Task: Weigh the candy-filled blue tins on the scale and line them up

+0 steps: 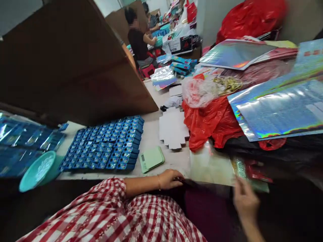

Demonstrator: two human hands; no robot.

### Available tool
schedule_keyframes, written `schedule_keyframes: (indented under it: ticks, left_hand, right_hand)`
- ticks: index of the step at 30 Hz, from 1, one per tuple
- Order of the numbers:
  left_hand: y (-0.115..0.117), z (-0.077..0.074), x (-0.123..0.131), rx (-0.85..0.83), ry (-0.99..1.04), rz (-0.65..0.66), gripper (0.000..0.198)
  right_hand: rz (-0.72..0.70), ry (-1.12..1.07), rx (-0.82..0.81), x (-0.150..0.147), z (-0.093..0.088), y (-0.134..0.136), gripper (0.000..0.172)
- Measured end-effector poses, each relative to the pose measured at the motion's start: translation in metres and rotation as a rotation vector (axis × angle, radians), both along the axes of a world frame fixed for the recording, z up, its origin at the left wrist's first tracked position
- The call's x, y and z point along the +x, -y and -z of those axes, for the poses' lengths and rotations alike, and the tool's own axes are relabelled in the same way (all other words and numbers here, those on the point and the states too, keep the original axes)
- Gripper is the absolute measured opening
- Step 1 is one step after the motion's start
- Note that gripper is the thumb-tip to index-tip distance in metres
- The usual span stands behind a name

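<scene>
My left hand [170, 179] is at the table's front edge, just in front of a pale green digital scale [151, 159]. Its fingers are curled closed by something dark that I cannot make out. Over to the right, my right hand [245, 194] is blurred, its fingers drawn together at the corner of a pale, shiny flat sheet [213, 165]. Whether it grips that corner cannot be told. Beyond that hand lies a small glittery green and red packet [241, 169]. An unfolded white card box blank [173, 128] rests behind the scale.
Rows of small blue boxes [108, 143] stand left of the scale, beside a tilted turquoise bowl [41, 169]. A tall brown board [75, 64] rises behind them. Red plastic bags [212, 122] and holographic sheets [282, 111] pile up on the right. A person [138, 40] sits farther back.
</scene>
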State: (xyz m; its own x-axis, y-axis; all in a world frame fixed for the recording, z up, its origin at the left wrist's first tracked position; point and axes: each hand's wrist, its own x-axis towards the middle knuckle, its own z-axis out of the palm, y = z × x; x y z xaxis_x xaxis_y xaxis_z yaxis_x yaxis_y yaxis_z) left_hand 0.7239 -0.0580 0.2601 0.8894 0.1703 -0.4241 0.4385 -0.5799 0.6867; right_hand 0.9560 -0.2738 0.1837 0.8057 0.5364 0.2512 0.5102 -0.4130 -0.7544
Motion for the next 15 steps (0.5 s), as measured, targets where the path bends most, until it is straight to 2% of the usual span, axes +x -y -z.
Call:
schedule_keyframes:
  ticks: [2, 3, 4, 5, 7, 9, 11, 14, 15]
  left_hand:
    - [-0.01, 0.003, -0.055, 0.027, -0.117, -0.106, 0.029]
    - [-0.014, 0.005, -0.079, 0.024, -0.144, -0.148, 0.03]
    - [-0.017, 0.006, -0.101, 0.016, -0.149, -0.184, 0.032]
    - [-0.019, 0.008, -0.12, 0.006, -0.136, -0.213, 0.034]
    - [-0.024, 0.011, -0.153, -0.008, -0.08, -0.248, 0.036]
    - [-0.032, 0.014, -0.184, -0.016, -0.022, -0.253, 0.038]
    - [-0.043, 0.017, -0.218, -0.023, 0.01, -0.242, 0.039]
    - [-0.067, 0.018, -0.277, 0.008, 0.007, -0.246, 0.041]
    - [-0.075, 0.017, -0.299, 0.033, -0.003, -0.261, 0.041]
  right_hand:
    - [-0.466, -0.132, -0.069, -0.074, 0.03, -0.02, 0.035]
    - [-0.675, -0.203, -0.134, -0.108, 0.039, -0.028, 0.032]
    - [-0.809, -0.248, -0.194, -0.138, 0.043, -0.036, 0.03]
    - [-0.887, -0.27, -0.242, -0.164, 0.044, -0.046, 0.03]
    - [-0.877, -0.237, -0.308, -0.206, 0.038, -0.074, 0.033]
    - [-0.757, -0.13, -0.364, -0.235, 0.028, -0.116, 0.036]
    - [-0.686, 0.007, -0.441, -0.256, 0.017, -0.165, 0.043]
    - [-0.75, 0.107, -0.626, -0.281, 0.003, -0.238, 0.061]
    - [-0.709, 0.091, -0.711, -0.29, 0.0, -0.258, 0.068]
